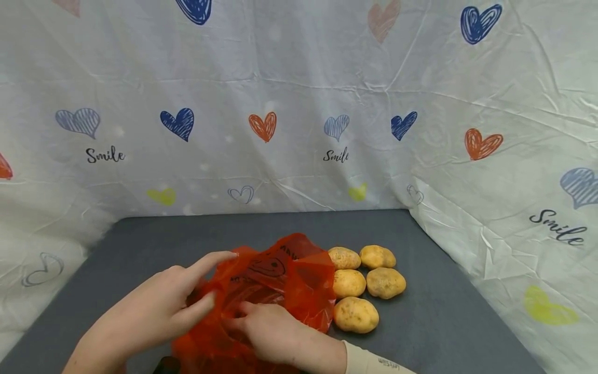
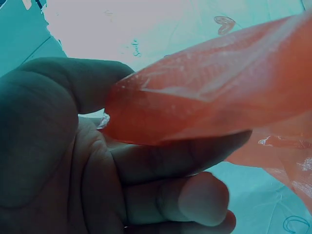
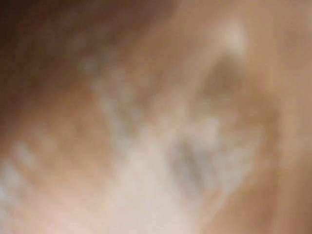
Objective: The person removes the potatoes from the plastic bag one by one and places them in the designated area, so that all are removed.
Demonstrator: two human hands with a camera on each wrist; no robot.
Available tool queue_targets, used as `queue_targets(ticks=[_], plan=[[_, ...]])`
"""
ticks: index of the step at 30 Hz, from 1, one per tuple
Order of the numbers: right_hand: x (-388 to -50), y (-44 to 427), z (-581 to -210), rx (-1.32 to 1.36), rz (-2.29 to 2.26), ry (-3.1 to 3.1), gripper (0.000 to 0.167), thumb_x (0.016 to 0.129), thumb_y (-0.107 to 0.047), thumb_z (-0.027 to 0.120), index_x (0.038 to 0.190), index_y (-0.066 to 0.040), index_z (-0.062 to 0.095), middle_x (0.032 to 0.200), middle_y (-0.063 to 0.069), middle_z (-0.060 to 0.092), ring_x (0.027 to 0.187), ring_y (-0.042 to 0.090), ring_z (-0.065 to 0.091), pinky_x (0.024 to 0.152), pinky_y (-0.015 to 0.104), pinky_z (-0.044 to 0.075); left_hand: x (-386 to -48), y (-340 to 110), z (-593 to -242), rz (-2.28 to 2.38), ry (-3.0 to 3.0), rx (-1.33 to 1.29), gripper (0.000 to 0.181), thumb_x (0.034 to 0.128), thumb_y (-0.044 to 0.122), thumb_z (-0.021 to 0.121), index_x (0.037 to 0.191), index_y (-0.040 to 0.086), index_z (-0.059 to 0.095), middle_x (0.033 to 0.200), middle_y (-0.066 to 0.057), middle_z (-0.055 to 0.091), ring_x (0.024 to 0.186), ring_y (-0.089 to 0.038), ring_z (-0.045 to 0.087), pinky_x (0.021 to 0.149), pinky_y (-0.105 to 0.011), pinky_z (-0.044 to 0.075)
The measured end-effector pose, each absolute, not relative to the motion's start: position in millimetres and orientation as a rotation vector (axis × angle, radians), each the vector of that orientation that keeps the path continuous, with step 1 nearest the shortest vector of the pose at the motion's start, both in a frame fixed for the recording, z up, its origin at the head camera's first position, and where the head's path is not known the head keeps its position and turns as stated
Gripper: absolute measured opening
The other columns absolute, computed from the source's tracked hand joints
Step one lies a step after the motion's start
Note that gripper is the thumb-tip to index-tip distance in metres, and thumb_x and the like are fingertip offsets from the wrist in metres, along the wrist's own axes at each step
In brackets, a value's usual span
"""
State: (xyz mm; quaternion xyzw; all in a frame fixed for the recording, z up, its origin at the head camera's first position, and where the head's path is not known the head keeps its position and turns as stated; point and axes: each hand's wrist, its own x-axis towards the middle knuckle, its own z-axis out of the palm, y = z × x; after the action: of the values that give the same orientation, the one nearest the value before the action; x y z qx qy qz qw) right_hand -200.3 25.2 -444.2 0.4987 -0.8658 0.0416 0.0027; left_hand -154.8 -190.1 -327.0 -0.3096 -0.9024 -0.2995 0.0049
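A crumpled, see-through red plastic bag (image 1: 306, 280) with dark print lies on the dark table. At its left side is my left hand (image 1: 173, 298), with index finger and thumb stretched out and apart. In the left wrist view a fold of the red bag (image 2: 195, 102) runs between the thumb (image 2: 92, 80) and the fairly straight fingers of the left hand (image 2: 63, 141). My right hand (image 1: 273, 330) reaches in at the bag's middle, its fingertips blurred and partly covered by red film. The right wrist view is too blurred to make out the grip.
Several potatoes (image 1: 356, 315) sit close together just right of the bag. The dark table (image 1: 448, 306) meets a white cloth (image 1: 299, 171) printed with hearts at the back and sides. A small black object (image 1: 167, 365) shows at the near edge.
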Motion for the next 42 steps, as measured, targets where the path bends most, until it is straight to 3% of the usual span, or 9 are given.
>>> queue_targets(ticks=[5, 10, 17, 28, 33, 42], plan=[[-201.1, 23.8, -445.1, 1.686, 0.05, -2.752, 0.047, 0.102, -0.028, 0.065, 0.148, -0.03, 0.054, 0.139, -0.006, 0.051, 0.103, 0.004, 0.059, 0.075, 0.016, 0.049, -155.4, -190.6, -327.1, -0.979, -2.855, -0.984, 0.062, 0.0971, 0.006, 0.062, 0.148, 0.036, 0.045, 0.056, 0.017, 0.028, 0.044, 0.001, 0.022, 0.042, -0.022, 0.031], [-201.4, 27.4, -448.3, 1.811, 0.197, -2.769, 0.051, 0.107, -0.04, 0.053, 0.156, -0.039, 0.041, 0.154, -0.009, 0.04, 0.125, 0.005, 0.053, 0.092, 0.019, 0.046, -155.1, -189.8, -327.4, -0.978, -2.862, -0.984, 0.061, 0.0968, 0.005, 0.061, 0.148, 0.035, 0.045, 0.056, 0.017, 0.028, 0.045, 0.0, 0.022, 0.043, -0.022, 0.031], [-202.7, 28.9, -450.0, 1.908, 0.266, -2.702, 0.047, 0.106, -0.042, 0.054, 0.151, -0.032, 0.048, 0.147, -0.009, 0.048, 0.117, 0.001, 0.055, 0.093, 0.014, 0.042, -153.9, -188.8, -327.7, -0.939, -2.847, -0.979, 0.061, 0.0962, 0.005, 0.061, 0.147, 0.036, 0.046, 0.056, 0.017, 0.027, 0.045, 0.001, 0.021, 0.043, -0.022, 0.03], [-208.7, 30.6, -450.1, 2.014, 0.386, -2.823, 0.058, 0.105, -0.039, 0.057, 0.158, -0.03, 0.038, 0.16, -0.001, 0.033, 0.119, 0.003, 0.056, 0.093, 0.012, 0.041, -154.9, -188.3, -327.8, -0.946, -2.848, -0.982, 0.06, 0.0962, 0.005, 0.061, 0.146, 0.035, 0.047, 0.057, 0.017, 0.028, 0.045, 0.0, 0.022, 0.043, -0.022, 0.031], [-209.5, 29.9, -451.5, 2.047, 0.359, -2.768, 0.054, 0.104, -0.037, 0.059, 0.155, -0.029, 0.042, 0.153, -0.004, 0.038, 0.124, 0.001, 0.05, 0.099, 0.012, 0.037, -154.8, -188.2, -326.9, -0.953, -2.848, -0.985, 0.06, 0.0964, 0.006, 0.062, 0.146, 0.035, 0.047, 0.057, 0.017, 0.03, 0.045, 0.001, 0.024, 0.044, -0.021, 0.032], [-207.5, 29.9, -453.7, 2.086, 0.434, -2.664, 0.051, 0.105, -0.032, 0.057, 0.154, -0.027, 0.045, 0.156, 0.003, 0.029, 0.131, 0.004, 0.04, 0.102, 0.011, 0.031, -153.8, -188.4, -326.9, -0.943, -2.845, -0.971, 0.06, 0.0955, 0.005, 0.062, 0.146, 0.034, 0.047, 0.057, 0.017, 0.03, 0.045, 0.001, 0.024, 0.044, -0.021, 0.032]])
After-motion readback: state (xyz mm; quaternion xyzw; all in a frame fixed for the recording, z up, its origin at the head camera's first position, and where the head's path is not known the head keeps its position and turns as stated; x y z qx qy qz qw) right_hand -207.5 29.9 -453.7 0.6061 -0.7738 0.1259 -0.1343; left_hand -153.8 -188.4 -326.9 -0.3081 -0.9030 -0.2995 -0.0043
